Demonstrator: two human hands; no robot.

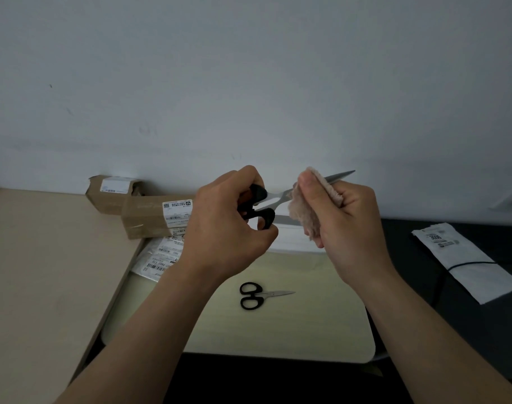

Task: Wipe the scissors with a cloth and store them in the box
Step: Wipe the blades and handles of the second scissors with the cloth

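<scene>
Wiping in progress: left hand [228, 220] grip is clamping big scissors [276, 196] by the handles above the small scissors [257, 295], right hand [348, 225] is pinching cloth [304, 220] round the blades; next I'd be drawing cloth tipward.

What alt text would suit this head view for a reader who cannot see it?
A person's left hand grips the black handles of a pair of scissors while the right hand pinches a pinkish cloth around the blades. A smaller black-handled pair lies on the pale table, with labelled cardboard boxes at left.
</scene>
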